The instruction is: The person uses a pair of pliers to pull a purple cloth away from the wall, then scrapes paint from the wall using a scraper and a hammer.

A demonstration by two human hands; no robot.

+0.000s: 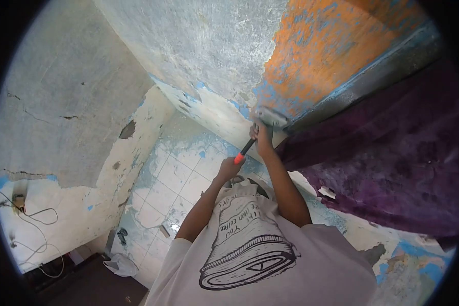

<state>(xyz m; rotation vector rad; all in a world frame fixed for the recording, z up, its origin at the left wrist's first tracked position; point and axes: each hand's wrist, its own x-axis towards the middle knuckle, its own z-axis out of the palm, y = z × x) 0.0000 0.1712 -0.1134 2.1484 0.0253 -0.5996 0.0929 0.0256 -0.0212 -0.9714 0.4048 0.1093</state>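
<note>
On my feed, the left hand (232, 168) grips the red end of a long-handled tool (248, 147), below the orange paint (326, 56); the right hand (261, 136) clasps it higher — just beside its blurred head (273, 117), at that paint's lower-left edge. Grey wall (209, 41) lies left of the paint.

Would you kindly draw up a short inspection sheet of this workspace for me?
Surface: wall part grey, part orange paint with blue flecks; ragged boundary between.
Job's things: tool with black handle, red end; its grey head is blurred, contact with the wall unclear.
Clutter: white plastic bag at lower left.
Hands: left hand grips the red end; right hand grips nearer the head.
Cables: loose loops of cable at left.
Surroundings: purple cloth at right.
</note>
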